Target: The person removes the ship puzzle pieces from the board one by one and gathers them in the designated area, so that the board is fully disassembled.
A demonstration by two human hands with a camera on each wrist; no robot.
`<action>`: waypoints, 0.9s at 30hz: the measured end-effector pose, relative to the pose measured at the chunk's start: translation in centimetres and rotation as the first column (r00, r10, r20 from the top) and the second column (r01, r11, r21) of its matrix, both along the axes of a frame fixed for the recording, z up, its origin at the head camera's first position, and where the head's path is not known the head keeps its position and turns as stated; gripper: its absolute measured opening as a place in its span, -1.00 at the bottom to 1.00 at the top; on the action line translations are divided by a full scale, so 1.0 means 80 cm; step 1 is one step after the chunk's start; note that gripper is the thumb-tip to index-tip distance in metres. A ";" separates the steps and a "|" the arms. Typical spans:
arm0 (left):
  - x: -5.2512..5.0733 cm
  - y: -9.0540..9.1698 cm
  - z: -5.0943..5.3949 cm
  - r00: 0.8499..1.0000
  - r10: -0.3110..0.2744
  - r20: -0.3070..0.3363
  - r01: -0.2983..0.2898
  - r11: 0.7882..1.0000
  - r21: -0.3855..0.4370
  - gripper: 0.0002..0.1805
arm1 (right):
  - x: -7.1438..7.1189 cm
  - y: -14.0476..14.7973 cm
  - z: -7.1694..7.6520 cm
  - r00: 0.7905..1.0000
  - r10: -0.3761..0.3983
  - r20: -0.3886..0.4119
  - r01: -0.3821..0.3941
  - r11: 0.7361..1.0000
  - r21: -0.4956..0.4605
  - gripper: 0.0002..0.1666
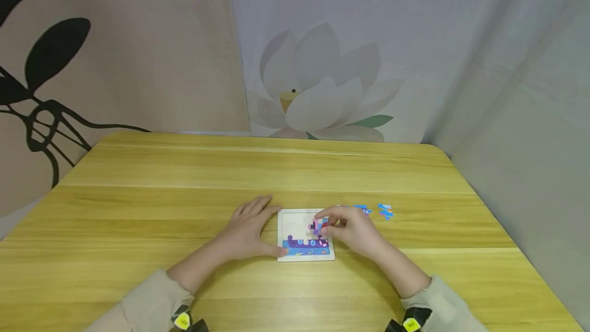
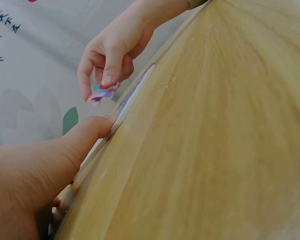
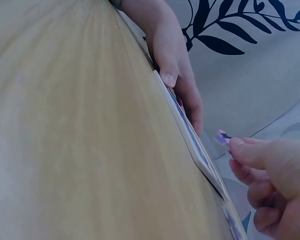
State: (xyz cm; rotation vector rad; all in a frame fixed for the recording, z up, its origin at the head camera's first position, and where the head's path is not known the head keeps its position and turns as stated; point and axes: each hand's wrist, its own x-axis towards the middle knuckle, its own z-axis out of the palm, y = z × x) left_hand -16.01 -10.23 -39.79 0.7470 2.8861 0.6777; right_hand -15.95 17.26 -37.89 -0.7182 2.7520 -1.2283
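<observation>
A square jigsaw tray (image 1: pixel 306 259) with a white border lies on the wooden table. Joined blue and purple pieces (image 1: pixel 306 247) fill its lower part, and the upper part shows bare backing. My left hand (image 1: pixel 246 232) lies spread at the tray's left side, its thumb on the lower left corner and its index finger near the upper left one. Above the tray's right half, my right hand (image 1: pixel 355 229) pinches a pink, purple and blue puzzle piece (image 2: pixel 103 94) between thumb and fingers. That piece is raised off the tray in both wrist views.
Loose puzzle pieces (image 1: pixel 385 211) lie on the table right of the tray, some partly hidden behind my right hand. The wooden table (image 1: pixel 184 168) reaches back to a printed curtain (image 1: pixel 322 65) with a flower and dark leaves.
</observation>
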 end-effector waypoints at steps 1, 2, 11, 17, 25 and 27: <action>0.000 0.000 0.000 1.000 0.000 -0.001 0.000 1.000 0.000 0.18 | 0.000 0.000 0.001 1.000 -0.006 0.004 0.006 1.000 -0.014 -0.72; 0.000 0.000 0.000 1.000 0.000 0.000 0.000 1.000 -0.001 0.18 | 0.000 0.001 0.002 1.000 -0.013 0.010 0.013 1.000 -0.026 -0.73; 0.000 -0.001 -0.002 1.000 -0.006 0.014 0.006 1.000 0.005 0.19 | 0.003 0.013 0.004 0.998 -0.025 0.055 0.032 0.992 -0.118 -0.74; -0.001 -0.001 -0.003 1.000 -0.006 -0.002 0.006 1.000 0.005 0.19 | 0.010 0.024 0.010 0.998 -0.041 0.040 0.048 0.982 -0.180 -0.75; 0.000 0.000 -0.002 1.000 -0.005 -0.004 0.005 1.000 0.006 0.18 | 0.011 0.053 0.005 0.998 -0.054 0.009 0.055 0.981 -0.185 -0.76; -0.001 0.000 -0.002 1.000 -0.003 0.001 0.003 1.000 0.003 0.18 | 0.012 0.060 0.004 0.998 -0.061 0.005 0.061 0.982 -0.181 -0.76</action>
